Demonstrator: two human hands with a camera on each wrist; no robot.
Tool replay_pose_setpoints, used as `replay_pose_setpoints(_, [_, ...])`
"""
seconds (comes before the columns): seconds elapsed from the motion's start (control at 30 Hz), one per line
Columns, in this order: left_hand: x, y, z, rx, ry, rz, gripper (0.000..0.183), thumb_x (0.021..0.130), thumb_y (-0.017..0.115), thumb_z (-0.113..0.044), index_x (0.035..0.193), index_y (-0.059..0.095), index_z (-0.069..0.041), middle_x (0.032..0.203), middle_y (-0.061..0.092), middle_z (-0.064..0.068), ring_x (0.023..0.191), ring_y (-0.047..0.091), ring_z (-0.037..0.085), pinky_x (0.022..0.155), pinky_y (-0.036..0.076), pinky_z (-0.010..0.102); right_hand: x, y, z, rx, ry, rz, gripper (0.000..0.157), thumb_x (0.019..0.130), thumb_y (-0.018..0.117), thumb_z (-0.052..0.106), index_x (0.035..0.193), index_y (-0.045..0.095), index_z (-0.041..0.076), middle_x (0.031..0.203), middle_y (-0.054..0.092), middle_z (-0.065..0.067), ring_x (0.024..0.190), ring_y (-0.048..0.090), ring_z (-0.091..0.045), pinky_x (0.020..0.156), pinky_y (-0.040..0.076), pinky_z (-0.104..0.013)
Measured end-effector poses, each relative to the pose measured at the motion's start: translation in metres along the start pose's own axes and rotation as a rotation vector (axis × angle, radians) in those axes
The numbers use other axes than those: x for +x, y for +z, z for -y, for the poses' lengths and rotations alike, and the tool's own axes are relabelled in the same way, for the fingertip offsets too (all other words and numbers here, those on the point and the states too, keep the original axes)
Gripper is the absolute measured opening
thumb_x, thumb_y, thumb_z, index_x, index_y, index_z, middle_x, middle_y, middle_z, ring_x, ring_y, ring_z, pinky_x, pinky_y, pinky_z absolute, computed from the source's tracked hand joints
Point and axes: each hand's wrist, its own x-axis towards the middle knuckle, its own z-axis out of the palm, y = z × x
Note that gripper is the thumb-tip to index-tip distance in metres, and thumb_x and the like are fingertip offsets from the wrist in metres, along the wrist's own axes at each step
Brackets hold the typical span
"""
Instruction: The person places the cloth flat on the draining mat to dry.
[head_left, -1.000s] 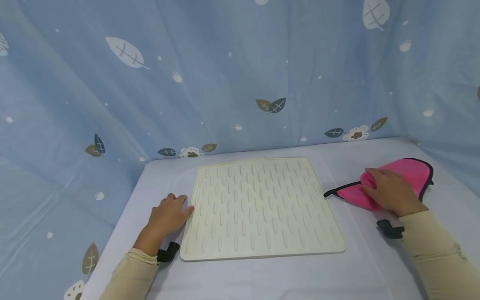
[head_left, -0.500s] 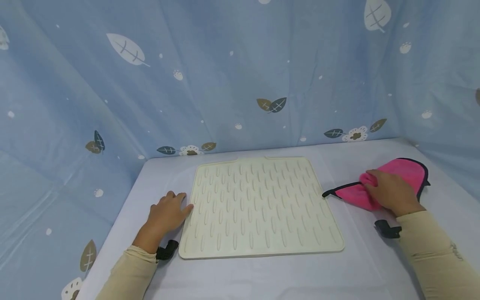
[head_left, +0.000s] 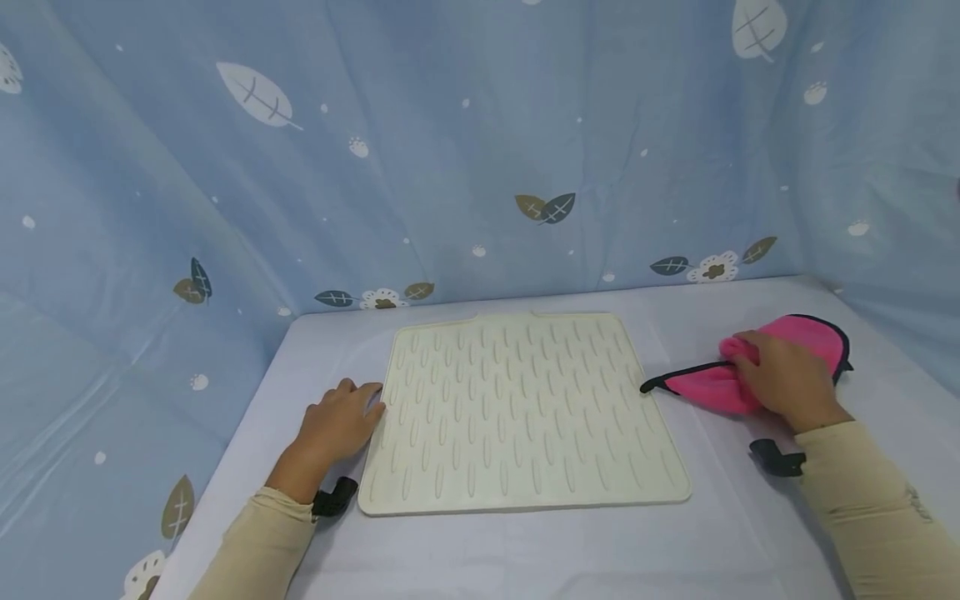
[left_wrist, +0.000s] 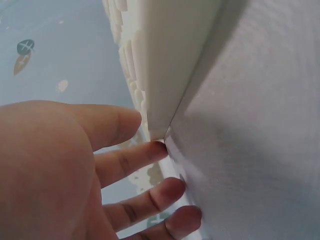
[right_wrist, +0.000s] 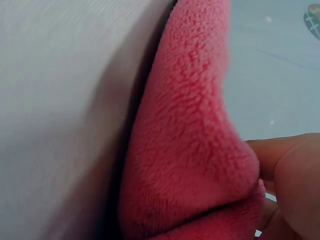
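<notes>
A cream mat (head_left: 525, 417) with raised oval ridges lies flat on the white-covered table. At its left edge is my left hand (head_left: 337, 425). In the left wrist view the thumb (left_wrist: 117, 125) lies at the mat's ridged edge (left_wrist: 175, 60), with the index fingertip by the mat's corner and the other fingers extended below. To the right of the mat, my right hand (head_left: 795, 379) grips a bunched pink cloth (head_left: 708, 390) with black edging. Its narrow left tip reaches the mat's right edge. The fluffy cloth (right_wrist: 185, 150) hides part of the right fingers in the right wrist view.
White fabric covers the table (head_left: 480, 554). A blue curtain (head_left: 450, 150) printed with leaves and flowers hangs behind and along the sides. Black wrist mounts (head_left: 778, 458) sit below both hands.
My right hand has drawn the pink cloth slightly left. The left index finger has moved in to the mat's left edge. The mat stays about where it was.
</notes>
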Motion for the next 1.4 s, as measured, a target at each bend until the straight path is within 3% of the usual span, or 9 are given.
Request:
replay_pose_setpoints(0.23, [0.001, 0.000, 0.001, -0.008, 0.022, -0.004, 0.047, 0.102, 0.054, -0.029, 0.143, 0.053, -0.007, 0.120, 0.058, 0.024, 0.104, 0.061, 0.037, 0.082, 0.049, 0.061, 0.000, -0.002, 0.014, 0.049, -0.002, -0.032, 0.045, 0.098, 0.061, 0.019, 0.132, 0.054, -0.009, 0.120, 0.059, -0.037, 0.111, 0.055, -0.056, 0.089, 0.045, -0.070])
replay_pose_setpoints(0.47, [0.001, 0.001, 0.003, -0.005, 0.030, -0.003, 0.046, 0.102, 0.054, -0.026, 0.143, 0.053, -0.007, 0.119, 0.059, 0.023, 0.101, 0.061, 0.035, 0.080, 0.050, 0.059, -0.004, -0.004, 0.027, 0.075, -0.015, -0.094, 0.043, 0.097, 0.060, 0.016, 0.134, 0.054, -0.007, 0.121, 0.059, -0.035, 0.109, 0.055, -0.054, 0.089, 0.045, -0.071])
replay_pose_setpoints(0.57, [0.000, 0.001, 0.005, -0.002, 0.032, -0.008, 0.046, 0.101, 0.054, -0.026, 0.144, 0.053, -0.007, 0.119, 0.059, 0.023, 0.101, 0.061, 0.036, 0.079, 0.050, 0.059, -0.006, -0.004, 0.033, 0.090, -0.047, -0.157, 0.043, 0.096, 0.062, 0.015, 0.133, 0.056, -0.006, 0.117, 0.061, -0.035, 0.098, 0.059, -0.051, 0.082, 0.049, -0.068])
replay_pose_setpoints(0.73, [0.001, 0.001, 0.005, -0.006, 0.048, -0.026, 0.046, 0.102, 0.054, -0.026, 0.144, 0.053, -0.007, 0.120, 0.059, 0.024, 0.102, 0.061, 0.037, 0.080, 0.049, 0.060, -0.010, -0.008, 0.042, 0.103, -0.103, -0.262, 0.043, 0.093, 0.066, 0.013, 0.131, 0.058, -0.006, 0.097, 0.065, -0.036, 0.063, 0.059, -0.038, 0.058, 0.053, -0.056])
replay_pose_setpoints(0.83, [0.002, 0.001, 0.003, -0.015, 0.043, -0.018, 0.047, 0.102, 0.053, -0.026, 0.144, 0.052, -0.007, 0.120, 0.058, 0.025, 0.103, 0.061, 0.038, 0.081, 0.049, 0.060, -0.013, -0.011, 0.047, 0.122, -0.140, -0.309, 0.043, 0.092, 0.069, 0.011, 0.130, 0.058, -0.006, 0.089, 0.066, -0.035, 0.054, 0.056, -0.032, 0.049, 0.049, -0.045])
replay_pose_setpoints(1.0, [0.002, 0.001, 0.001, -0.008, 0.040, -0.021, 0.046, 0.102, 0.054, -0.026, 0.144, 0.052, -0.007, 0.121, 0.058, 0.024, 0.103, 0.061, 0.037, 0.082, 0.049, 0.060, -0.017, -0.013, 0.055, 0.143, -0.198, -0.378, 0.045, 0.089, 0.072, 0.007, 0.129, 0.059, -0.007, 0.085, 0.066, -0.034, 0.051, 0.054, -0.027, 0.046, 0.042, -0.032])
replay_pose_setpoints(1.07, [0.002, 0.001, 0.001, -0.005, 0.044, -0.026, 0.046, 0.102, 0.054, -0.026, 0.144, 0.053, -0.007, 0.120, 0.058, 0.024, 0.103, 0.061, 0.038, 0.082, 0.049, 0.060, -0.019, -0.014, 0.059, 0.144, -0.216, -0.403, 0.045, 0.088, 0.073, 0.006, 0.129, 0.059, -0.007, 0.083, 0.066, -0.032, 0.051, 0.054, -0.028, 0.047, 0.044, -0.033])
replay_pose_setpoints(1.23, [0.002, 0.002, 0.002, -0.012, 0.038, -0.018, 0.046, 0.102, 0.053, -0.026, 0.144, 0.053, -0.007, 0.120, 0.058, 0.024, 0.103, 0.061, 0.038, 0.082, 0.049, 0.060, -0.024, -0.015, 0.069, 0.152, -0.257, -0.458, 0.048, 0.085, 0.076, 0.005, 0.129, 0.060, -0.007, 0.083, 0.067, -0.031, 0.053, 0.058, -0.032, 0.053, 0.054, -0.048])
replay_pose_setpoints(1.4, [0.002, 0.002, 0.002, -0.006, 0.033, -0.018, 0.046, 0.102, 0.053, -0.025, 0.144, 0.052, -0.007, 0.119, 0.058, 0.024, 0.102, 0.061, 0.037, 0.081, 0.049, 0.060, -0.028, -0.015, 0.078, 0.172, -0.310, -0.517, 0.050, 0.084, 0.077, 0.002, 0.130, 0.060, -0.006, 0.090, 0.068, -0.031, 0.063, 0.064, -0.042, 0.065, 0.056, -0.059])
